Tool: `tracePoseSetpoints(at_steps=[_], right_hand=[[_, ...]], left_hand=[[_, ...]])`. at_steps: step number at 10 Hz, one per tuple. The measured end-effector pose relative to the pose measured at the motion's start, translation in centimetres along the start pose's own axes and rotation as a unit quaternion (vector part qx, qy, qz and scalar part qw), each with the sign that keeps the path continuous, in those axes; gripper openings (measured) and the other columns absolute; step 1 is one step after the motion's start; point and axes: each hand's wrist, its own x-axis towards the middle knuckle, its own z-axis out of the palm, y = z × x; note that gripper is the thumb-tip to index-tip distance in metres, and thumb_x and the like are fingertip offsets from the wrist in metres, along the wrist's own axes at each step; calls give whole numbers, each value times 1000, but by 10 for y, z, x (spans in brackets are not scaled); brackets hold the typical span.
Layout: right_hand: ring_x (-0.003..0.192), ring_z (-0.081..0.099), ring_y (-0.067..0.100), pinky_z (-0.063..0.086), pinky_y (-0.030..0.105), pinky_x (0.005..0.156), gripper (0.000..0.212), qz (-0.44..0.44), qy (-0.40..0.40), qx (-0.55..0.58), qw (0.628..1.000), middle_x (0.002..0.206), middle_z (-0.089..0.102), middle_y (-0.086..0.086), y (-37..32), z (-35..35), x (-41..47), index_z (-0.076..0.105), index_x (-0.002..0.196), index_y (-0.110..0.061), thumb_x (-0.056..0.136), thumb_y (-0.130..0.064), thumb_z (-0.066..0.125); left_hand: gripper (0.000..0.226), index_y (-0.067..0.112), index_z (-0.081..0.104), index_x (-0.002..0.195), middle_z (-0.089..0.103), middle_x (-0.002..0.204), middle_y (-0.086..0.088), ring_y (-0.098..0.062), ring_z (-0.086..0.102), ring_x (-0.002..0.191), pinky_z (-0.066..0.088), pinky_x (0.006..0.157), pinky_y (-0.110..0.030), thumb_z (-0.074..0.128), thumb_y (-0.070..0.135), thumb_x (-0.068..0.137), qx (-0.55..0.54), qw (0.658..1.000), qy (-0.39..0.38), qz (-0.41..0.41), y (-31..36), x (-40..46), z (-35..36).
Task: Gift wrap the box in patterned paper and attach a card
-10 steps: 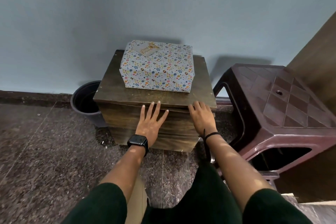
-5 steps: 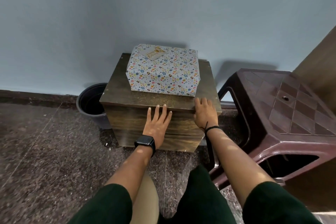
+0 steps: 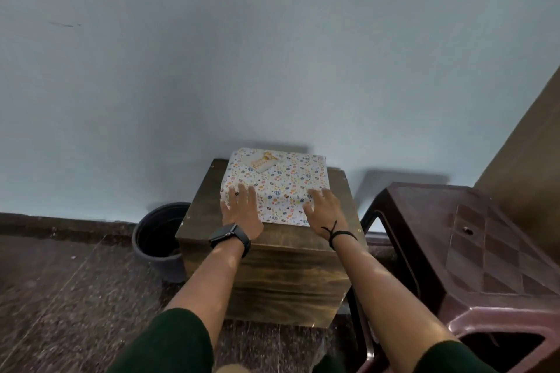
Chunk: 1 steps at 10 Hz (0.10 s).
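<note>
The wrapped box [image 3: 281, 188], covered in white paper with small coloured dots, is sitting on the wooden tabletop [image 3: 200, 215], pushed toward the wall. The left hand [image 3: 242, 212] is lying flat on the box's near left corner, its fingers [image 3: 242, 194] spread and released, gripping nothing. The right hand [image 3: 325, 210] is resting on the near right corner, its fingers [image 3: 318, 195] loosely bent over the paper, also released. A small card [image 3: 263, 162] is lying on the box's top, beyond the left fingers toward the far edge. A black watch [image 3: 228, 235] is sitting on the left wrist and a dark thread band [image 3: 339, 235] on the right. A black bin [image 3: 157, 239] is standing left of the left fingers, and a brown plastic stool [image 3: 472, 251] right of the right fingers.
</note>
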Motion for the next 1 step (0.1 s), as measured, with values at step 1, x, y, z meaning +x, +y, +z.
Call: tracePoseSetpoints(at_steps=[1], right_hand=[[136, 29, 33, 35, 45, 107, 46, 17, 16, -51, 998, 151, 26, 8, 6, 0, 6, 31, 144, -24, 99, -31, 37]], left_hand=[[82, 18, -13, 150, -17, 158, -7, -31, -13, 145, -2, 117, -50, 46, 30, 95, 4, 999, -9, 36, -1, 1, 6]])
